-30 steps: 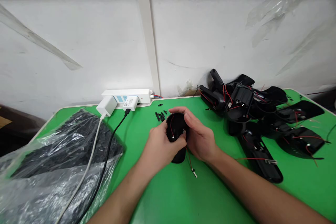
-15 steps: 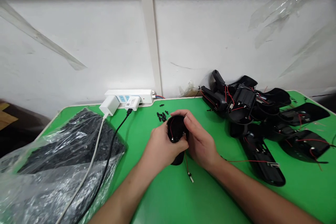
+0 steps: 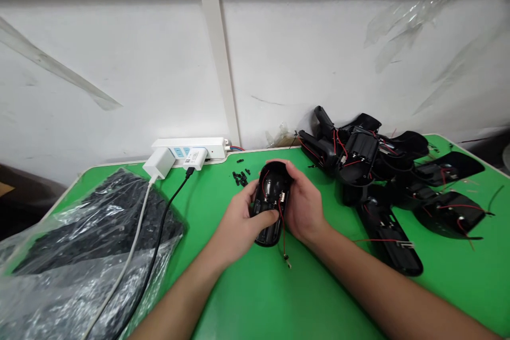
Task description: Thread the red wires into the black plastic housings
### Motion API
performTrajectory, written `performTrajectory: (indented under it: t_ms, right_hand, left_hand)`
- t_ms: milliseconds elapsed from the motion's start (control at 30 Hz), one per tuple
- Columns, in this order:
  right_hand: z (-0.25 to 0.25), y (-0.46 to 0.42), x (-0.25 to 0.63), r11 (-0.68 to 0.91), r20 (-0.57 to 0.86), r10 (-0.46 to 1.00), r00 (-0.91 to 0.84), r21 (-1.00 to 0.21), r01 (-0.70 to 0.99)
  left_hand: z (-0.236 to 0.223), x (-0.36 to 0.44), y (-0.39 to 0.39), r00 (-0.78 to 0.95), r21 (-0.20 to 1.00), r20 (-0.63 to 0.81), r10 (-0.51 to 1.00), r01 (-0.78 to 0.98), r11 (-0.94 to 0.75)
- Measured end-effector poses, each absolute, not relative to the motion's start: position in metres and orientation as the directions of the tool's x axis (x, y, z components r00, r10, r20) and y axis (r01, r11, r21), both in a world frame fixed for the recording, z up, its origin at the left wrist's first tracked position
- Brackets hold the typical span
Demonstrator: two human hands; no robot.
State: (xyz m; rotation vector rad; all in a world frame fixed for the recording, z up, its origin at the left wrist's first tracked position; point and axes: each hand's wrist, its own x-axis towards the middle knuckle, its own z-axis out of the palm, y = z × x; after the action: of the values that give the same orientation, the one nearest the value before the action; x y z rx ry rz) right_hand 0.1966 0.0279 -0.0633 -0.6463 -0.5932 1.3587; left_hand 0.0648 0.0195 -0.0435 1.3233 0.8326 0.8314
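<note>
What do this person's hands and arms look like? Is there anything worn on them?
Both the left hand and the right hand are bare: no gloves, rings, watch or wristbands show. The forearms are uncovered down to the picture's lower edge, with no sleeves in view. No markings can be made out.

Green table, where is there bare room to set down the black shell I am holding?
Bare green table lies between your forearms, and between the black cable and your left hand. The right side is crowded with the pile of black shells; the plastic bag fills the left.
</note>
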Motion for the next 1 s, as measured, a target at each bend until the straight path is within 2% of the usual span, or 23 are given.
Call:
performTrajectory:
  t_ms: [100, 167, 267, 367, 533, 767, 867, 1000]
  right_hand:
    - [-0.062, 0.029, 0.196, 0.150, 0.050, 0.985, 0.163, -0.712, -0.686]
    - [-0.061, 0.030, 0.198, 0.191, 0.030, 0.970, 0.240, -0.706, -0.682]
    - [-0.058, 0.033, 0.204, 0.192, -0.101, 0.924, 0.370, -0.714, -0.673]
    - [-0.056, 0.033, 0.210, 0.164, -0.227, 0.863, 0.451, -0.719, -0.676]
    - [-0.052, 0.029, 0.220, 0.147, -0.319, 0.798, 0.511, -0.719, -0.680]
    - [-0.047, 0.031, 0.230, 0.074, -0.465, 0.694, 0.549, -0.713, -0.698]
    - [-0.047, 0.031, 0.229, 0.065, -0.461, 0.706, 0.538, -0.713, -0.698]
    - [-0.052, 0.027, 0.220, 0.119, -0.369, 0.755, 0.542, -0.736, -0.667]
  left_hand:
    - [-0.042, 0.065, 0.021, 0.384, 0.998, -0.037, 0.922, -0.025, 0.051]
    - [-0.040, 0.062, 0.024, 0.254, 0.999, 0.009, 0.967, 0.029, -0.017]
    - [-0.038, 0.052, 0.032, -0.072, 0.955, 0.143, 0.987, 0.272, -0.118]
    - [-0.039, 0.041, 0.041, -0.281, 0.864, 0.225, 0.933, 0.501, -0.058]
    - [-0.043, 0.031, 0.050, -0.297, 0.795, 0.196, 0.935, 0.606, 0.026]
    - [-0.052, 0.026, 0.056, -0.307, 0.758, 0.289, 0.907, 0.652, -0.021]
    - [-0.052, 0.027, 0.055, -0.349, 0.731, 0.384, 0.855, 0.680, -0.051]
    - [-0.049, 0.028, 0.052, -0.393, 0.722, 0.482, 0.783, 0.685, -0.100]
